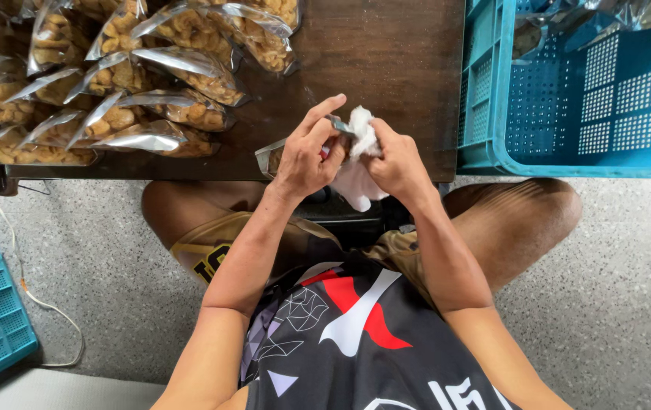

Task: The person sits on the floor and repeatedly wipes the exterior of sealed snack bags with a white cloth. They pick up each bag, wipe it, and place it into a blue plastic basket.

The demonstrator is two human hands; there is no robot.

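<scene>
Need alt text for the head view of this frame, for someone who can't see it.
Seen from above, a seated person's left hand holds a clear snack pouch while the right hand presses a white cloth to it. Filled pouches are piled on the dark wooden table; a blue plastic crate stands at right.

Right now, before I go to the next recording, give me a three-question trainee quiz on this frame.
1. True or false: the left hand grips a clear pouch at the edge of the dark table.
2. What does the right hand hold against the pouch? A) a white cloth B) a pair of scissors C) a blue lid
3. Which side of the frame holds the heap of filled snack bags, and which the large blue crate?

Key
1. True
2. A: the white cloth
3. Bags at upper left, crate at upper right
</scene>
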